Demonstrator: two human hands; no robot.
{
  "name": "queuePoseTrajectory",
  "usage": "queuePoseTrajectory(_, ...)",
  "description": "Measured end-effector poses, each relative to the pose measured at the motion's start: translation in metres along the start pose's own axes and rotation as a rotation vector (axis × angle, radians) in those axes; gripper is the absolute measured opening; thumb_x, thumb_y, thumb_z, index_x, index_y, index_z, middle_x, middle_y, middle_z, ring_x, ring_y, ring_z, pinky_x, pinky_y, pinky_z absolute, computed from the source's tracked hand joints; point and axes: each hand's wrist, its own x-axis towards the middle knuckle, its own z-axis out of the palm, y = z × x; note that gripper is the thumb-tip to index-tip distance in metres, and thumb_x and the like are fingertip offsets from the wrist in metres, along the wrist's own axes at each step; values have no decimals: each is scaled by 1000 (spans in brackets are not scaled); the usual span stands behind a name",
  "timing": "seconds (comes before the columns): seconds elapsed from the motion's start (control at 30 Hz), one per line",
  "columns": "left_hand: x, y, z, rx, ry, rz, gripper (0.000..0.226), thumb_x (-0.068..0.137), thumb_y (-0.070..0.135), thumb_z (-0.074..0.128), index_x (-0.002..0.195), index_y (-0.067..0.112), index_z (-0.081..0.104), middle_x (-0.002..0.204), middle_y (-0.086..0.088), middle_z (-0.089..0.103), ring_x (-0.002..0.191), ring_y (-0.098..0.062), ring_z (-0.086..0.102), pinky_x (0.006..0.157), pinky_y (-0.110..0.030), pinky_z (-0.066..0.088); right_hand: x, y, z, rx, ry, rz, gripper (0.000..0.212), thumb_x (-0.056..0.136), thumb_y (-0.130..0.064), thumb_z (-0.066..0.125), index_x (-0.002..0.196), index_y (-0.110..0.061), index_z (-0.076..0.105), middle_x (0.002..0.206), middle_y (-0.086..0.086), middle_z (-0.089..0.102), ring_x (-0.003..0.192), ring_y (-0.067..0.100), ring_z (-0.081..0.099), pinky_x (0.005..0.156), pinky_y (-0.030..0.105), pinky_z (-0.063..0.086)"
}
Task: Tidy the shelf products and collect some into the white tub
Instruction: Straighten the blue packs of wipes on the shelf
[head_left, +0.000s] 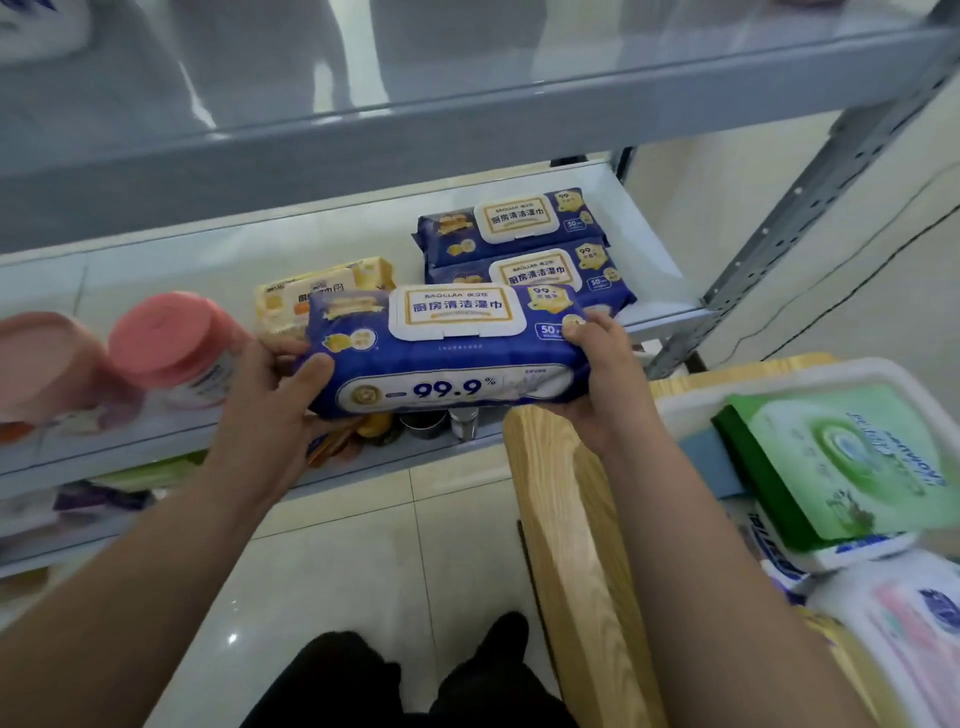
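Observation:
I hold a blue pack of kitchen wipes (447, 353) with a white lid, level at the front edge of the middle shelf (670, 244). My left hand (275, 400) grips its left end and my right hand (602, 374) grips its right end. Two matching blue packs (519, 228) lie one behind the other at the shelf's right. A yellow wipes pack (322, 291) sits behind the held pack, partly hidden. The white tub (810, 384) stands at the right with a green wipes pack (841, 462) and other packs in it.
Two pink-lidded canisters (171, 343) lie on the shelf's left. A wooden rail (576, 545) runs between me and the tub. The upper shelf (467, 114) overhangs. Small jars (447, 421) and packets sit on the lower shelf. Tiled floor lies below.

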Motion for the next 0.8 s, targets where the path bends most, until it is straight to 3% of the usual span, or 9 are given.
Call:
queuePoseTrajectory(0.07,-9,2,-19,-98,-52,-113,24,97,21,65,115,19,49,133,-7,60,102,-25,74,72,-58,61,-20,11,-3,18,-4,6,30,94,-19,64,122,-26,55,122,6,72,105,29,73,84,61,59)
queuePoseTrajectory(0.17,-22,12,-46,-127,-124,-413,63,78,50,75,131,20,59,126,-8,71,110,-33,71,88,-62,55,-50,33,2,19,-2,3,38,94,-18,67,129,-23,54,125,8,70,107,30,73,87,61,58)
queuePoseTrajectory(0.3,-43,24,-76,20,-179,-555,50,72,40,68,116,18,63,93,-7,79,73,-24,76,56,-41,62,-88,58,22,40,-24,-8,47,88,-27,75,130,-24,54,129,10,69,111,33,71,88,57,59)
queuePoseTrajectory(0.4,-58,25,-101,-33,-133,-576,29,81,31,67,105,17,61,80,-5,77,58,-19,72,48,-29,57,-113,81,31,187,-172,-45,100,67,-57,87,148,-18,44,144,16,58,130,39,59,103,65,48)
queuePoseTrajectory(0.47,-73,24,-117,-112,-122,-648,31,78,30,68,104,15,62,78,-6,76,55,-19,69,40,-21,47,-131,101,40,269,-308,-75,116,65,-61,88,156,-16,34,157,21,42,143,45,42,112,70,35)
queuePoseTrajectory(0.6,-96,9,-143,-200,-252,-930,57,69,35,72,119,9,67,107,-19,74,95,-40,69,29,-20,41,-164,143,70,368,-404,-75,100,66,-54,91,149,-17,49,158,25,37,144,50,33,116,67,25)
queuePoseTrajectory(0.67,-100,5,-153,-241,-294,-1027,54,71,41,71,114,8,70,112,-21,72,90,-46,71,31,-23,46,-172,157,78,402,-305,-38,94,65,-46,92,145,-17,53,154,28,42,140,52,39,113,69,30)
queuePoseTrajectory(0.73,-100,2,-158,-241,-270,-1010,54,79,51,67,113,11,71,114,-20,73,93,-46,71,40,-31,55,-178,162,86,400,-221,-48,83,69,-41,88,141,-16,55,145,28,53,129,48,54,104,65,44)
queuePoseTrajectory(0.8,-97,-1,-162,-159,-199,-848,51,94,59,52,119,17,67,115,-16,74,103,-42,69,59,-43,61,-181,166,92,385,-159,-48,65,79,-35,76,137,-16,56,134,23,62,117,41,65,97,61,52)
